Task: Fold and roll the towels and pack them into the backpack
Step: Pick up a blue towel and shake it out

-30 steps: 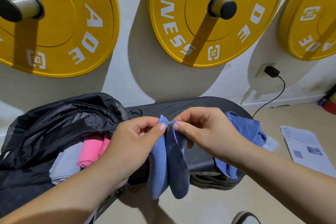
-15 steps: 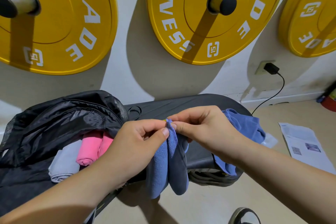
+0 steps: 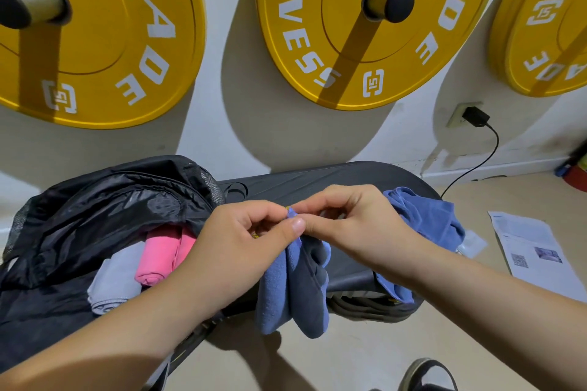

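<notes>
1. Yellow weight plates (image 3: 317, 41) hang on the white wall behind a black padded bench (image 3: 317, 178).
2. Over the bench, the left hand (image 3: 241, 244) and the right hand (image 3: 359, 225) meet, each pinching the top edge of a blue towel (image 3: 279, 289) that hangs in folds past the bench's front edge.
3. At left lies an open black backpack (image 3: 95, 200), with a rolled pink towel (image 3: 158, 254) and a rolled grey towel (image 3: 111, 282) inside.
4. A second blue towel (image 3: 425, 219) lies crumpled on the bench's right end.
5. A printed sheet (image 3: 533, 251) lies on the floor at right.

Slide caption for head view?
Left hand and right hand pinch a hanging blue towel beside the backpack holding pink roll and grey roll.
</notes>
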Motion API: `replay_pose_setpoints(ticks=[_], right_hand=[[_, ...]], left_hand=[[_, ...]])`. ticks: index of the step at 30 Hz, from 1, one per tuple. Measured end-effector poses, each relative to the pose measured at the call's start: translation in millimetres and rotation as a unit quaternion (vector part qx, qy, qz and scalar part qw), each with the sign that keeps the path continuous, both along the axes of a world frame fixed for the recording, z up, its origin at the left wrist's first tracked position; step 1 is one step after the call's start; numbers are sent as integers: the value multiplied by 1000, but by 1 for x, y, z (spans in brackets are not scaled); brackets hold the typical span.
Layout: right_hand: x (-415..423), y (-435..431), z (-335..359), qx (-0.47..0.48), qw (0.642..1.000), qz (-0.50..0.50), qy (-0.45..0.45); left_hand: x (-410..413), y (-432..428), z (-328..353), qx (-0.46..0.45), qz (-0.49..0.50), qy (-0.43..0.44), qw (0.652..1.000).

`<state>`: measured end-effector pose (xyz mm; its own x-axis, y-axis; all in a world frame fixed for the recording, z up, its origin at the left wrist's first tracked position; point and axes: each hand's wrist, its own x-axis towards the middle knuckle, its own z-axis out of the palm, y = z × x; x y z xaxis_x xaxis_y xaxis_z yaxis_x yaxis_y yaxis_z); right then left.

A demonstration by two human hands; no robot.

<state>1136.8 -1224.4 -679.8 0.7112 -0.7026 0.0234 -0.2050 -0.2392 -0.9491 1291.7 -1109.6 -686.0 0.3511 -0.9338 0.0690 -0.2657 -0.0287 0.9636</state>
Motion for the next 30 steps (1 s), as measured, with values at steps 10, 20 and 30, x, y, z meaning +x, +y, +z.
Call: replay_pose_setpoints(ticks=[10, 20, 30], right_hand=[[-6, -2, 10, -82, 989, 114, 53], [-16, -13, -5, -62, 960, 179, 207], [-43, -46, -29, -64, 965, 31, 253]], left_hand=[[4, 12, 28, -77, -23, -78, 994], [31, 13, 31, -108, 101, -48, 988], [69, 2, 4, -40, 184, -57, 981]])
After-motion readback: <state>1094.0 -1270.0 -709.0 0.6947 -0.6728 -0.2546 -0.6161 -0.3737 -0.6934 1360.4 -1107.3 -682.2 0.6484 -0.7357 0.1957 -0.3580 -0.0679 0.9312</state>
